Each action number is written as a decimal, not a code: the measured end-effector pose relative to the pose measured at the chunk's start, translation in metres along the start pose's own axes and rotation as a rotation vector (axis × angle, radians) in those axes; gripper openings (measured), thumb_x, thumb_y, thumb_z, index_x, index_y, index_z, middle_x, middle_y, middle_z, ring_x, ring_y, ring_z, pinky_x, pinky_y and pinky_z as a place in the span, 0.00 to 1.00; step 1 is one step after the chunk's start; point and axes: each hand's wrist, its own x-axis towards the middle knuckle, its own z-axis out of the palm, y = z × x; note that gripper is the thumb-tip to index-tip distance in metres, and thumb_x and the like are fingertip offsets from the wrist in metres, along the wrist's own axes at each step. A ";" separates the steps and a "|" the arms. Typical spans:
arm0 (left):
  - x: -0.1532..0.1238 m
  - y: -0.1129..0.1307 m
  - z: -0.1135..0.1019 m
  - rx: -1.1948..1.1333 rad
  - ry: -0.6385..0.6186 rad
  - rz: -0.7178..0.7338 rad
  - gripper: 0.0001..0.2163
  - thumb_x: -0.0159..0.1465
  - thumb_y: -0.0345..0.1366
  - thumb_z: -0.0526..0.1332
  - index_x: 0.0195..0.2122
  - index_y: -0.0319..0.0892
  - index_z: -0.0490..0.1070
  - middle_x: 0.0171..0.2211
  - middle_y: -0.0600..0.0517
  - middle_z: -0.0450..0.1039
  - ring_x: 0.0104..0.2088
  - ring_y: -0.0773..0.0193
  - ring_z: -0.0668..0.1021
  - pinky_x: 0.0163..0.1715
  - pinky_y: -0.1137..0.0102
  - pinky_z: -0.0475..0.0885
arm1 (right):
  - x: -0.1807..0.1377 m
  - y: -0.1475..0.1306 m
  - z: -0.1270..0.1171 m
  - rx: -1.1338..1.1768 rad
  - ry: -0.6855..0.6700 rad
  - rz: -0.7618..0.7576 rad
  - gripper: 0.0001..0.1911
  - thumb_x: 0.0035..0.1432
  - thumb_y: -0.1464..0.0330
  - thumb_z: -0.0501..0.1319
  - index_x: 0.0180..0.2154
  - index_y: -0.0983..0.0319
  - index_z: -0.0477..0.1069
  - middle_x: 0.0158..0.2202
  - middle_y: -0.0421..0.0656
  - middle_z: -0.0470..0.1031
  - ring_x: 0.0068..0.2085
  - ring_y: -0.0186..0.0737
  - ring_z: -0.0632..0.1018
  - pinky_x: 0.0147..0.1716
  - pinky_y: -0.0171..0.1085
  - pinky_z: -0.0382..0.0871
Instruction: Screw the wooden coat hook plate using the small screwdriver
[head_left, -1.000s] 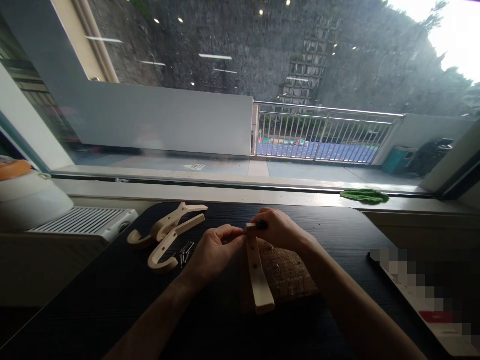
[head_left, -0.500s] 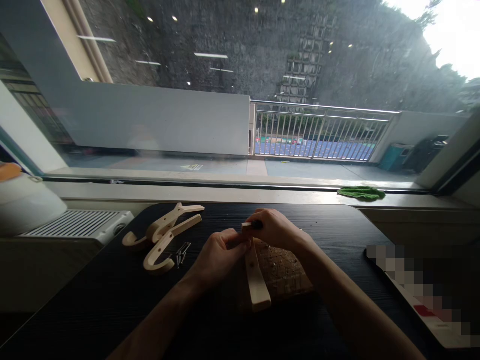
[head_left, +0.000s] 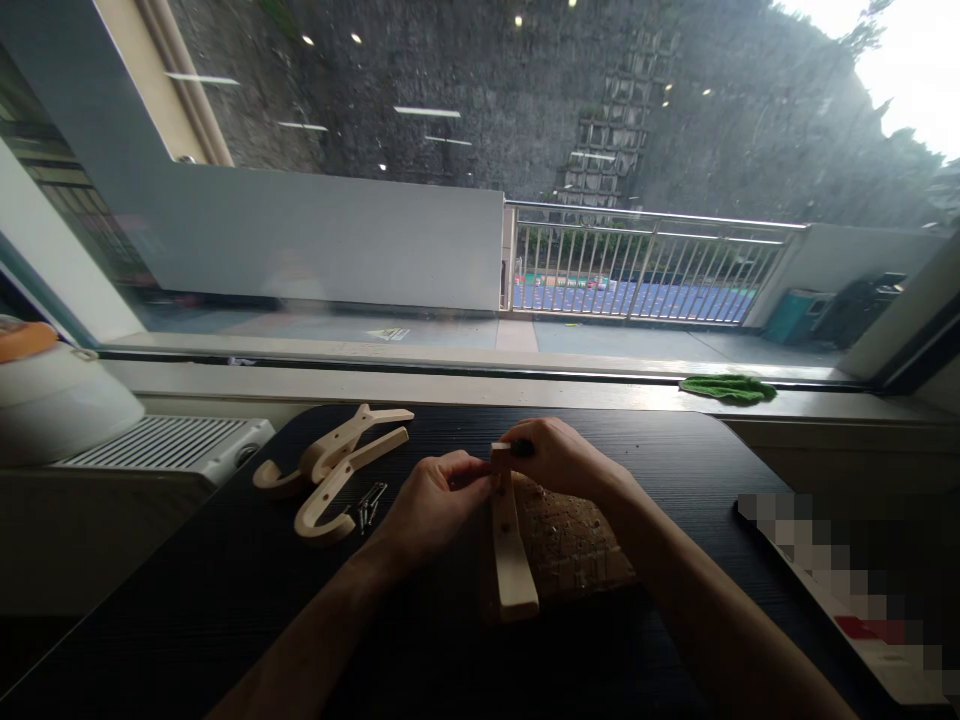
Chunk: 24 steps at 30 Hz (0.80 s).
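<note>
A pale wooden hook piece point(head_left: 511, 548) lies lengthwise over a brown cork board point(head_left: 570, 548) on the black table point(head_left: 225, 590). My left hand point(head_left: 433, 505) pinches its far end from the left, fingers closed. My right hand point(head_left: 553, 458) is curled over the same far end, closed round a small dark tool whose tip shows by the thumb. Two more wooden hooks point(head_left: 334, 470) lie to the left, with several small screws point(head_left: 369, 503) beside them.
A white radiator grille point(head_left: 161, 445) and a white rounded object point(head_left: 52, 395) stand at the left. A green cloth point(head_left: 726, 388) lies on the window sill. A blurred flat item point(head_left: 847, 590) sits at the table's right edge. A large window lies beyond.
My left hand's fingers shifted slightly along the far end of the wooden piece. The piece and my right hand stayed in about the same place.
</note>
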 end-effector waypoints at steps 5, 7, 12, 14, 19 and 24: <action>0.001 0.001 -0.008 0.003 0.070 -0.014 0.14 0.52 0.43 0.59 0.35 0.41 0.74 0.29 0.51 0.75 0.33 0.60 0.75 0.33 0.70 0.67 | 0.000 -0.006 0.000 -0.030 0.020 -0.014 0.14 0.53 0.60 0.53 0.32 0.61 0.72 0.28 0.41 0.70 0.28 0.31 0.66 0.27 0.31 0.54; 0.001 0.000 -0.008 -0.023 0.058 -0.002 0.14 0.52 0.43 0.58 0.36 0.41 0.74 0.30 0.51 0.76 0.34 0.59 0.75 0.34 0.70 0.67 | 0.000 -0.009 0.002 -0.037 0.005 -0.025 0.14 0.54 0.59 0.53 0.30 0.61 0.72 0.28 0.41 0.70 0.28 0.31 0.66 0.26 0.30 0.54; 0.002 -0.003 -0.008 -0.004 0.063 0.018 0.14 0.53 0.43 0.58 0.37 0.43 0.74 0.30 0.52 0.76 0.33 0.61 0.75 0.33 0.71 0.66 | 0.001 -0.010 0.009 -0.058 0.016 -0.061 0.12 0.54 0.61 0.53 0.30 0.61 0.70 0.28 0.41 0.69 0.28 0.31 0.67 0.27 0.30 0.55; 0.002 -0.004 -0.009 0.018 0.062 0.019 0.14 0.53 0.42 0.58 0.37 0.43 0.74 0.30 0.52 0.76 0.33 0.61 0.75 0.32 0.71 0.66 | 0.002 -0.009 0.010 -0.057 0.020 -0.069 0.12 0.54 0.62 0.53 0.31 0.61 0.70 0.29 0.41 0.70 0.28 0.31 0.67 0.27 0.30 0.55; 0.001 -0.005 -0.008 0.002 0.001 0.012 0.13 0.53 0.41 0.58 0.37 0.43 0.74 0.31 0.52 0.76 0.35 0.59 0.75 0.34 0.70 0.66 | 0.002 -0.011 0.009 -0.054 0.000 -0.062 0.12 0.54 0.62 0.53 0.34 0.60 0.71 0.31 0.41 0.71 0.30 0.33 0.68 0.28 0.30 0.56; 0.000 -0.005 -0.005 -0.005 -0.023 -0.011 0.13 0.54 0.41 0.57 0.37 0.43 0.74 0.31 0.51 0.75 0.35 0.59 0.74 0.32 0.70 0.67 | 0.002 -0.013 0.009 -0.070 -0.001 -0.059 0.11 0.53 0.64 0.54 0.35 0.61 0.71 0.32 0.42 0.71 0.32 0.33 0.69 0.29 0.30 0.56</action>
